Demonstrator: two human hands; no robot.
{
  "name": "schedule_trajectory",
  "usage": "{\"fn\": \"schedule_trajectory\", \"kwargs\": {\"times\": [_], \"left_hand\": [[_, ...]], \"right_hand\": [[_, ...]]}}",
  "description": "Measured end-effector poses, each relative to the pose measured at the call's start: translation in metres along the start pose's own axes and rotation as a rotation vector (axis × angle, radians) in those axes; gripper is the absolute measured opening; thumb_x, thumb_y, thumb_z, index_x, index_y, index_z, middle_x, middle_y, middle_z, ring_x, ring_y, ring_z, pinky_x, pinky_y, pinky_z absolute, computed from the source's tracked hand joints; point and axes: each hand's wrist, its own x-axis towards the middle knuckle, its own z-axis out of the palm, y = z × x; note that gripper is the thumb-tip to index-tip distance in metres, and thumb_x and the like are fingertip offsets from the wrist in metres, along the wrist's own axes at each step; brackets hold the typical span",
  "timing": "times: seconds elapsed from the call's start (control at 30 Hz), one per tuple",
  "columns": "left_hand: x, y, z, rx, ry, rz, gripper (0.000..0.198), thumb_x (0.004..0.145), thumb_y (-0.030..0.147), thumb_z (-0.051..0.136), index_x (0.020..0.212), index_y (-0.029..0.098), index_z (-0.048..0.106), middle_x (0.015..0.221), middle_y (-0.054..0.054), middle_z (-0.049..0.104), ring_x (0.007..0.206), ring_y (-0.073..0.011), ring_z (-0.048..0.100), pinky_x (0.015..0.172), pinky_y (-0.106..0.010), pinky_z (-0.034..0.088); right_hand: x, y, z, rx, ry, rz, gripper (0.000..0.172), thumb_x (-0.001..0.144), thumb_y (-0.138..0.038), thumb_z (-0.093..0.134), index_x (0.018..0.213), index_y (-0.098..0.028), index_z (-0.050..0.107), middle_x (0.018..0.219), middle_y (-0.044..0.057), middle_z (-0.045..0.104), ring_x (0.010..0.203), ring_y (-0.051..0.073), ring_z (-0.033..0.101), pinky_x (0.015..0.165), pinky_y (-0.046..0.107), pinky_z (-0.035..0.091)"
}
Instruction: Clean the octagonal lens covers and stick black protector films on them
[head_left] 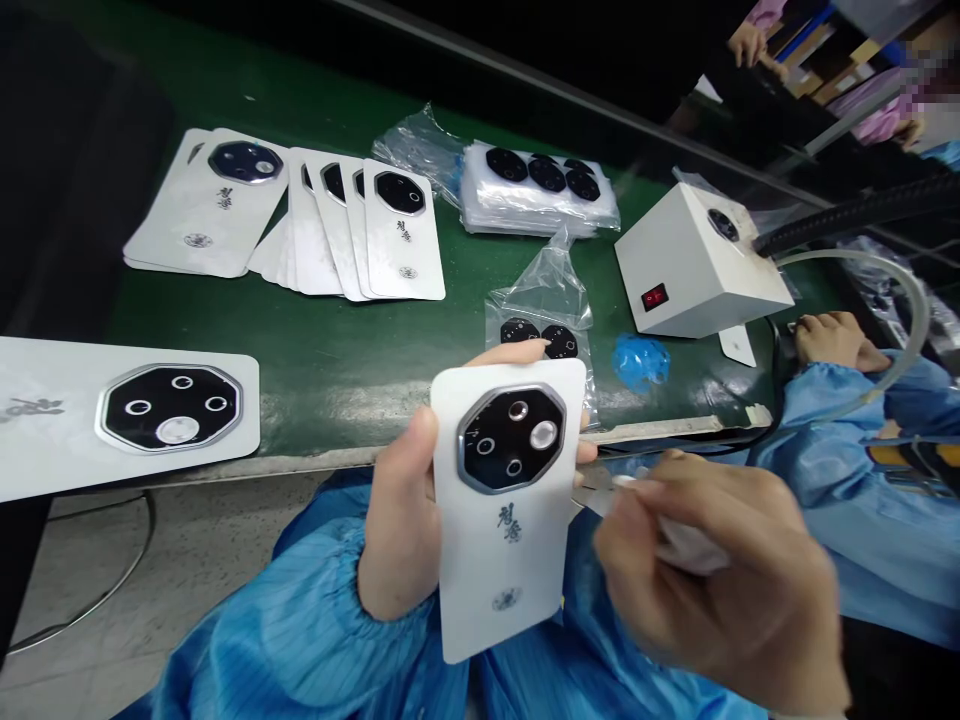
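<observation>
I see the left hand (401,510) clasping the white panel (511,512), long axis near-upright, just left of the right hand (727,590), which pinches something whitish (691,548)

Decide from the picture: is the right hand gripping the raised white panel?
No, the left hand grips the raised white panel, its thumb at one side edge, while the right hand holds a whitish item.

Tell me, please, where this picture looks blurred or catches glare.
In the head view, the right hand is softly blurred, while the phone back cover in the left hand is crisper; also in the head view, pale glare streaks the green tabletop.
</observation>
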Motion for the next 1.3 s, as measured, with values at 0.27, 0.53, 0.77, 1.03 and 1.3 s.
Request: {"fn": "schedule_trajectory", "kwargs": {"times": [0.27,0.53,0.77,1.03,1.3], "left_hand": [[0.000,0.005,0.004,-0.027,-0.141,-0.041,0.039,0.088,0.050,0.036,0.118,0.031,0.053,0.108,-0.008,0.067,0.100,-0.0268,0.064,0.085,-0.042,0.045],[-0.002,0.004,0.007,-0.053,-0.172,-0.052,0.041,0.088,0.051,0.036,0.119,0.031,0.055,0.111,-0.010,0.066,0.101,-0.0271,0.063,0.087,-0.042,0.045],[-0.002,0.001,0.009,-0.075,-0.151,-0.071,0.040,0.086,0.050,0.038,0.117,0.030,0.056,0.110,-0.009,0.067,0.101,-0.0271,0.064,0.087,-0.039,0.046],[-0.001,0.002,0.011,-0.103,-0.116,-0.088,0.041,0.089,0.047,0.036,0.120,0.028,0.052,0.106,-0.008,0.068,0.100,-0.0268,0.065,0.084,-0.039,0.046],[0.000,0.002,0.016,-0.117,-0.051,-0.115,0.056,0.090,0.049,0.031,0.141,0.029,0.022,0.103,-0.010,0.068,0.088,-0.0292,0.068,0.079,-0.041,0.049]], "right_hand": [[-0.005,0.018,-0.001,-0.002,0.286,0.020,0.019,0.073,-0.001,0.057,0.077,-0.019,0.057,0.065,-0.001,0.053,0.058,0.012,0.050,0.048,0.027,0.041],[-0.011,0.028,0.009,0.079,0.384,-0.035,0.017,0.071,-0.002,0.060,0.081,-0.015,0.059,0.063,0.000,0.055,0.058,0.013,0.051,0.044,0.028,0.035],[-0.011,0.030,0.012,0.094,0.343,-0.010,0.017,0.072,-0.002,0.060,0.083,-0.016,0.058,0.064,-0.001,0.055,0.057,0.012,0.050,0.045,0.027,0.036],[-0.010,0.028,0.010,0.081,0.352,-0.033,0.016,0.073,-0.005,0.059,0.083,-0.017,0.059,0.064,-0.001,0.055,0.058,0.014,0.051,0.047,0.028,0.038],[-0.011,0.027,0.009,0.096,0.293,0.019,0.023,0.075,-0.002,0.057,0.087,-0.022,0.059,0.065,0.002,0.056,0.059,0.018,0.051,0.047,0.033,0.038]]}}
